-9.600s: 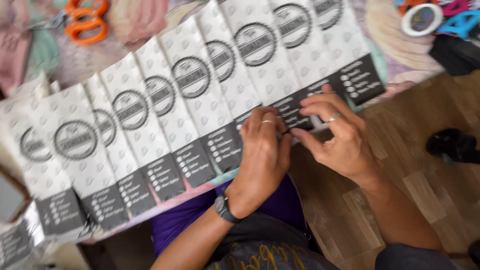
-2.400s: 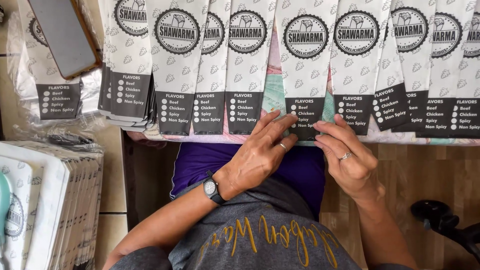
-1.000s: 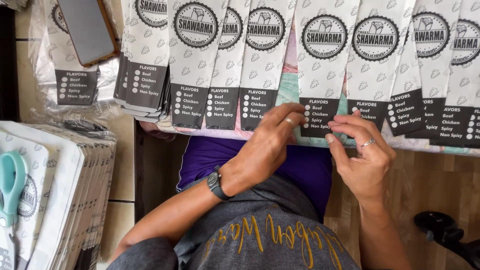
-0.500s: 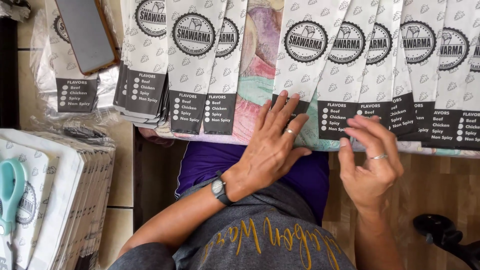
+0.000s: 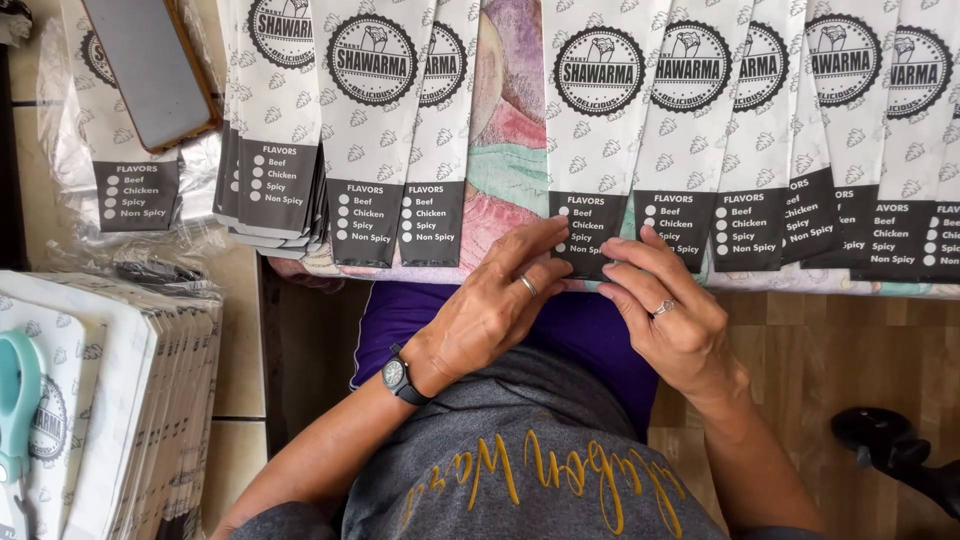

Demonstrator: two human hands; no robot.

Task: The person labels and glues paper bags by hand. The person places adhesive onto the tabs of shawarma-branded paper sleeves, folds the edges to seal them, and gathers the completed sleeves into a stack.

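Far left: stack of flat paper bags (image 5: 120,400) lay on edge of a low surface w/ teal scissors (image 5: 18,400) on top; appeared untouched, judged stock not yet laid out.
Upper left: dark slab, prob. a phone (image 5: 150,65), rested on a bag inside clear plastic wrap (image 5: 190,190).
Left-centre: fanned group of white patterned bags (image 5: 370,130) w/ round black emblem and black checkbox panel at lower end, overlapped closely; judged one batch, whether handled or waiting cannot tell.
Centre: gap showed the coloured cloth (image 5: 505,150) beneath; gap split the row in two.
Left hand (image 5: 490,310), ring and wristwatch, lay flat, fingers extended, tips on the black panel of the nearest bag (image 5: 595,150); not gripping, pressing only.
Right hand (image 5: 670,320), ring, fingers curled loosely, tips touching the same panel's lower edge; whether it pinched the paper cannot tell.
Right: long overlapped row of bags (image 5: 850,140) ran to frame edge, many more bags there.
Far right, floor: dark object (image 5: 880,440), unclear.
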